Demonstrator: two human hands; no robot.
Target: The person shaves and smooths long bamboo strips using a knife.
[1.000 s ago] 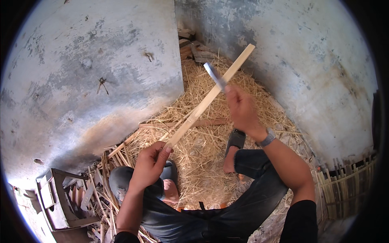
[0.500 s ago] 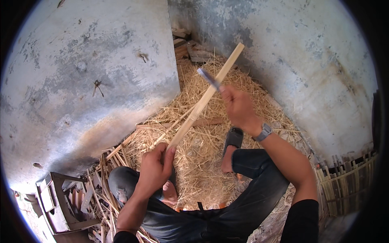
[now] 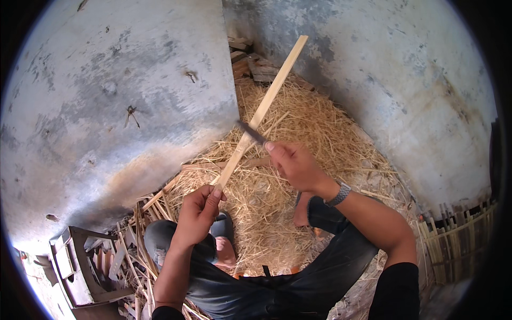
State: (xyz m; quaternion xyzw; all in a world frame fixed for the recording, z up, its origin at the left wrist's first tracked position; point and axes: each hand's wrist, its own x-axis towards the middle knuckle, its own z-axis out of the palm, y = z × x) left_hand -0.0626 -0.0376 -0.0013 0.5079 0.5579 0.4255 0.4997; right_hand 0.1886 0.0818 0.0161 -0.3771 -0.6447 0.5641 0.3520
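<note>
A long pale bamboo strip point(image 3: 270, 97) slants up and away to the right in front of me. Its near end is pinched between the thumb and fingers of my left hand point(image 3: 199, 211), above my left knee. My right hand point(image 3: 296, 166) grips a dark-bladed knife point(image 3: 250, 132), whose handle is hidden inside the fist. The blade lies across the strip, at about the middle of its length. A watch sits on my right wrist.
Shavings point(image 3: 277, 202) cover the floor between my feet and up to the wall corner. Worn walls stand at left and right. A wooden frame point(image 3: 88, 269) and loose sticks lie at lower left; a slatted bamboo basket point(image 3: 457, 240) is at right. Wood scraps point(image 3: 262, 69) fill the corner.
The knife has come down along the strip toward my left hand. The strip has turned, showing a broader face, and its far end has shifted up and left.
</note>
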